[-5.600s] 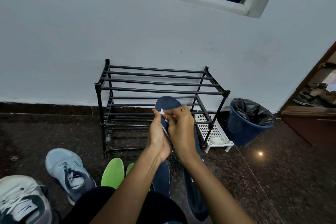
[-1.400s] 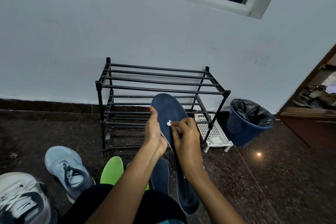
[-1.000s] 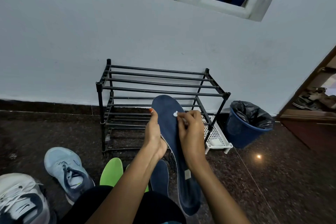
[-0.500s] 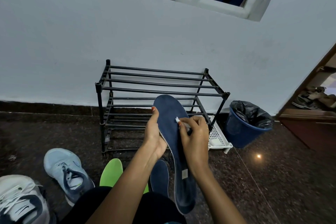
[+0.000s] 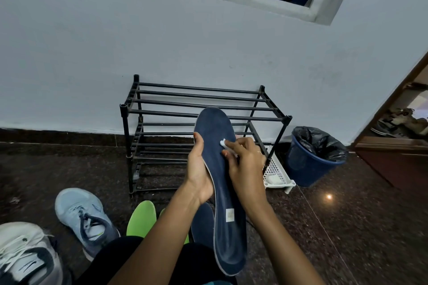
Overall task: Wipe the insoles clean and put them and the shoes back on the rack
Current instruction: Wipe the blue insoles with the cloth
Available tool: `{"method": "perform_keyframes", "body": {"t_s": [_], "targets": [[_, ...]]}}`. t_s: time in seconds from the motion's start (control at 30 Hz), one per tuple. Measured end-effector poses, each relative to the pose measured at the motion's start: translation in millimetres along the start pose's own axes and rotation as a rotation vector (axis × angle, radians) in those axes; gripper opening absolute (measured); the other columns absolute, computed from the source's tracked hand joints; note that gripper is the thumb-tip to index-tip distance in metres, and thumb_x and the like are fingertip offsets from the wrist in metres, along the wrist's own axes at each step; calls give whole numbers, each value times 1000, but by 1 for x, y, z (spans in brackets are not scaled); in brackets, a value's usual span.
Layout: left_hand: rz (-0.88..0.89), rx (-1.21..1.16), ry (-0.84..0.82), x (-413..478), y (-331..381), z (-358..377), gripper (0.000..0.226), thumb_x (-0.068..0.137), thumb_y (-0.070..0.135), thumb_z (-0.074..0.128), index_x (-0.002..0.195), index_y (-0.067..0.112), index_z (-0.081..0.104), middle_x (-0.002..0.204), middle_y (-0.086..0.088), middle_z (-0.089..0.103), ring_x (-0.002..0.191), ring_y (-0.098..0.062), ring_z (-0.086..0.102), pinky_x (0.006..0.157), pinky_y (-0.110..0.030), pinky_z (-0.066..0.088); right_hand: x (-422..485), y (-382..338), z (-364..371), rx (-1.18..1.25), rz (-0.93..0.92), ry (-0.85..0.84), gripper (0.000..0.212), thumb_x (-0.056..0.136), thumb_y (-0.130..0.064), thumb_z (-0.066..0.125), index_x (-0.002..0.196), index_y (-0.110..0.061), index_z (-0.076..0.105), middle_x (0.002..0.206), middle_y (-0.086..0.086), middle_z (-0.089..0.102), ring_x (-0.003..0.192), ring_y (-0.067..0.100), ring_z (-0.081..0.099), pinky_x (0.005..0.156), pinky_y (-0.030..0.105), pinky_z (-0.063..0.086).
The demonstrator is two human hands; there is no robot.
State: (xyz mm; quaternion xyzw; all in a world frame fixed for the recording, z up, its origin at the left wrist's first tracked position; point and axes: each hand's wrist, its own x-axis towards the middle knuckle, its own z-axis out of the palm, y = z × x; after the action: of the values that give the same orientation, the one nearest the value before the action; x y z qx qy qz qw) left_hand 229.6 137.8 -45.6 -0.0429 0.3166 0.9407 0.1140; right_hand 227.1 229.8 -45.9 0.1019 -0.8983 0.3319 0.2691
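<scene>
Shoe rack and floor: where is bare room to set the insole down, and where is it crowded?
Free: the rack's top bars; the floor right of the bin. Crowded: near the knees, with two shoes, green insoles and a navy insole.

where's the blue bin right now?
Head view, right side: the blue bin stands just right of the black shoe rack, near its right legs, with the white perforated tray lying between them.
</scene>
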Motion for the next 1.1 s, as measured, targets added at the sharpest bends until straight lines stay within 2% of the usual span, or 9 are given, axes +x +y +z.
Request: {"method": "perform_keyframes", "body": {"t_s": [0.1, 0.2, 0.37, 0.53, 0.73, 0.93, 1.03, 1.07, 1.1], "targets": [[7, -17, -5, 1, 2, -2, 69, 91, 63, 27, 103, 6, 65, 91, -12, 72, 79, -22, 70, 72, -32, 53, 0, 5, -2, 55, -101, -103, 38, 83, 11, 54, 116, -6, 62, 98, 1, 46, 95, 22, 49, 86, 5, 33], [-2, -14, -14, 1, 1, -2, 69, 90, 64, 27, 99, 7, 66, 86, -11, 72, 74, -21, 70, 68, -30, 56, 1, 8, -4, 88, -155, -63, 37, 78, 18, 55, 109, 0, 65, 93, 1, 47, 82, 10, 49, 78, -5, 30], [-13, -32, -77, 2, 1, -4, 73, 89, 66, 25, 98, 6, 66, 85, -12, 71, 74, -23, 70, 64, -30, 57, 2, 5, -10, 208, -91, -52, 30, 78, 9, 63, 104, -7, 69, 92, 0, 55, 82, -2, 52, 77, 1, 37], [-26, -14, -118, 1, -1, -2, 74, 90, 66, 23, 98, 5, 65, 84, -13, 71, 75, -22, 70, 64, -29, 57, 6, 6, -7, 181, -60, -9, 20, 80, -3, 65, 98, -11, 69, 90, 6, 62, 86, 16, 56, 78, 13, 40], [-21, -50, -52, 3, -1, -6, 86, 87, 71, 22, 119, -1, 57, 111, -15, 63, 95, -24, 64, 84, -32, 53, -5, 3, 0, 248, -44, -1, 9, 80, -1, 63, 87, -6, 67, 84, -4, 59, 83, 12, 56, 78, 5, 36], [-38, -15, 9, 6, 0, -8, 90, 85, 72, 26, 126, -3, 53, 119, -15, 62, 107, -25, 60, 94, -30, 47, -15, -9, 3, 192, -176, -18, 12, 77, -6, 60, 85, -8, 68, 83, -1, 56, 79, 5, 49, 77, 1, 32], [-32, 1, 44, 2, -5, -3, 78, 87, 62, 38, 134, 0, 43, 129, -13, 46, 132, -21, 41, 111, -26, 31, -1, -13, 4, 167, -166, 9, 13, 77, -2, 59, 84, -6, 69, 83, 6, 57, 78, 11, 51, 74, 4, 34], [-14, 4, 40, 2, -8, -3, 64, 89, 57, 39, 126, 5, 45, 126, -10, 45, 129, -15, 43, 111, -21, 29, 4, -16, 5, 156, -160, 8, 13, 77, -1, 59, 83, -6, 69, 83, 8, 57, 78, 14, 53, 73, 7, 34], [2, 15, 21, 5, -10, -5, 54, 92, 54, 36, 115, 7, 49, 116, -8, 52, 115, -8, 55, 103, -13, 36, 6, -19, 6, 149, -159, -3, 13, 77, -1, 59, 83, -5, 69, 83, 9, 57, 77, 18, 53, 72, 9, 35]]}}
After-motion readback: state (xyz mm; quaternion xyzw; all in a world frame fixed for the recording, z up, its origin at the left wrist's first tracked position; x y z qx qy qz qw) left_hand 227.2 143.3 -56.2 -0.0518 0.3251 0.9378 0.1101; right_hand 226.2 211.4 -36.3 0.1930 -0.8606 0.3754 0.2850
